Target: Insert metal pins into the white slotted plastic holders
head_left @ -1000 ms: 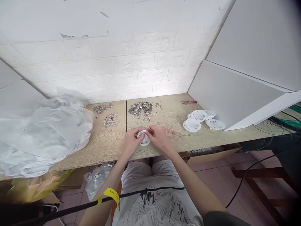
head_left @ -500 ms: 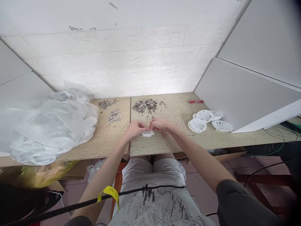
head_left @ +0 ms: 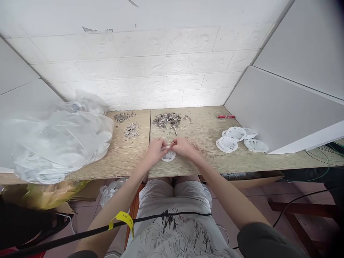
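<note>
A small round white plastic disc [head_left: 169, 156] sits near the front edge of the wooden table [head_left: 188, 165], tilted up toward me. My left hand [head_left: 156, 150] grips its left side with fingers curled. My right hand [head_left: 182, 147] pinches at its top right edge; whether a small metal piece is between those fingers I cannot make out. Just behind the hands lies a heap of small metal parts [head_left: 166, 120].
Two smaller piles of metal bits [head_left: 127, 125] lie left of centre. A big clear plastic bag [head_left: 53, 143] of white parts fills the left end. Several white discs [head_left: 236, 138] and a red pen [head_left: 226, 116] lie right, beside a white panel [head_left: 282, 114].
Both hands stay together on the white disc. The disc was lifted and turned edge-on half a second ago, and now faces me again. The camera has shifted slightly.
</note>
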Available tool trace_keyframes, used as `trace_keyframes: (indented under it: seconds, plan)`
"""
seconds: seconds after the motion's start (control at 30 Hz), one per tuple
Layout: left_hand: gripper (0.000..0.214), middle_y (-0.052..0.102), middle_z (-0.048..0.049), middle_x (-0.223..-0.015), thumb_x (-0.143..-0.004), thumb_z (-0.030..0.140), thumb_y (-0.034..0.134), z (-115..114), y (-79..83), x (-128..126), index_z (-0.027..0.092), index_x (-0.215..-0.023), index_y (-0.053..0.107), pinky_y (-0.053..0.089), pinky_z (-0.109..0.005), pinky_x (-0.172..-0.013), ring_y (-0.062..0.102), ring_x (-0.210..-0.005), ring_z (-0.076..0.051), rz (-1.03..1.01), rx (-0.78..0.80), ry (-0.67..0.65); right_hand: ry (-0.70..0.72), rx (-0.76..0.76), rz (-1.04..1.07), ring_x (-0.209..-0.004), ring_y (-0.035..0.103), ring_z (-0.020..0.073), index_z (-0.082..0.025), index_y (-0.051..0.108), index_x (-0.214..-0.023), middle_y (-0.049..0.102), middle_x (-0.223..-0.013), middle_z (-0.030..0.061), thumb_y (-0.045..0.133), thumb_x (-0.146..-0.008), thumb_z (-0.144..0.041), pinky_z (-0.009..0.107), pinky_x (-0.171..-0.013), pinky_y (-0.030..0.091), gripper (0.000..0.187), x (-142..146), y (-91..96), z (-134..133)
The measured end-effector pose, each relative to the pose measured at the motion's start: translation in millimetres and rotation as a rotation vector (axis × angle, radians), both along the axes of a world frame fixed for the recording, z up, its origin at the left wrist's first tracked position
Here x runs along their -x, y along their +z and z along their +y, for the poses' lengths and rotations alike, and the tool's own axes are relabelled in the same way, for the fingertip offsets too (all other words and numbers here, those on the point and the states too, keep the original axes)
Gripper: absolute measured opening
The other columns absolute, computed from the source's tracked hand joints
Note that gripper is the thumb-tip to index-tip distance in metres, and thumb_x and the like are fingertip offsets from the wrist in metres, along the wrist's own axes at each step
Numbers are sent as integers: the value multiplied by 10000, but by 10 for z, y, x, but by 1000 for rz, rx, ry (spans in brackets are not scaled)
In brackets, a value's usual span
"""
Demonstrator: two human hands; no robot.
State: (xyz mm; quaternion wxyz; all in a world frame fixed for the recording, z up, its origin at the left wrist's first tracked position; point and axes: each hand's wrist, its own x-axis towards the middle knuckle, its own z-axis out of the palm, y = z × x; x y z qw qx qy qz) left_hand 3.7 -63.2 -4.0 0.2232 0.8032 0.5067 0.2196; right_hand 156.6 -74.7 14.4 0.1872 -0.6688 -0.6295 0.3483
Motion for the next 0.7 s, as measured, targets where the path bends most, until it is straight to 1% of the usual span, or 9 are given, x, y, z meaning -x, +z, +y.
trace_keyframes:
  seconds: [0.1, 0.17, 0.27, 0.33, 0.4, 0.47, 0.53, 0.6, 0.7]
  plan:
    - [27, 605, -60, -912, -820, 194, 586, -81, -89, 14, 171, -833, 580, 436, -301, -714, 570, -823, -186, -3, -97, -7, -15, -184, -181, -662, 522, 169, -181, 601, -758, 647, -731, 45, 598, -774, -208, 275, -561, 262, 31, 49, -74, -172]
    - [27, 604, -62, -922, -820, 182, 574, -108, -99, 26, 171, -844, 579, 439, -305, -726, 567, -822, -184, -32, -103, -6, -16, -233, -203, -702, 550, 188, -189, 610, -850, 676, -809, 65, 571, -844, -282, 278, -570, 260, 101, 44, -121, -249]
    - [58, 635, -52, -862, -796, 220, 608, -105, -64, 63, 167, -820, 610, 448, -294, -700, 576, -774, -178, -179, 17, 13, 8, -268, -79, -689, 555, 181, -191, 590, -848, 657, -765, 46, 563, -868, -324, 272, -582, 285, 137, -6, -168, -284]
    - [163, 665, -47, -826, -812, 316, 605, -97, -45, 92, 162, -841, 649, 446, -279, -643, 583, -722, -173, -318, 154, 9, 22, -303, 89, -630, 525, 158, -194, 567, -827, 598, -669, 4, 540, -878, -335, 263, -579, 307, 153, -37, -186, -283]
    - [275, 684, -44, -804, -833, 406, 571, -101, -45, 109, 156, -861, 680, 438, -271, -609, 586, -699, -174, -417, 239, -36, 16, -348, 233, -577, 473, 140, -199, 551, -823, 514, -597, -35, 512, -886, -359, 256, -561, 309, 177, -47, -203, -291]
    - [324, 688, -41, -788, -835, 443, 559, -122, -61, 107, 151, -868, 696, 441, -268, -616, 590, -712, -180, -465, 247, -68, -2, -392, 309, -552, 423, 131, -201, 554, -829, 442, -567, -56, 509, -882, -387, 254, -546, 299, 199, -38, -224, -313]
    - [337, 692, -44, -805, -832, 448, 560, -153, -77, 92, 148, -890, 701, 450, -271, -636, 596, -733, -184, -498, 228, -54, -23, -426, 350, -545, 396, 127, -199, 569, -848, 407, -563, -61, 516, -882, -413, 256, -541, 294, 223, -29, -248, -339]
    - [332, 698, -49, -833, -826, 442, 566, -183, -81, 80, 145, -892, 701, 456, -274, -655, 601, -745, -184, -511, 217, -34, -68, -481, 381, -556, 398, 124, -196, 573, -838, 428, -586, -52, 501, -897, -431, 259, -548, 301, 253, -33, -269, -359]
    - [321, 692, -47, -804, -813, 440, 576, -206, -72, 79, 145, -853, 696, 454, -274, -653, 597, -727, -179, -495, 209, -23, -158, -573, 393, -571, 399, 119, -191, 551, -779, 464, -626, -35, 458, -926, -436, 260, -558, 307, 300, -59, -285, -373]
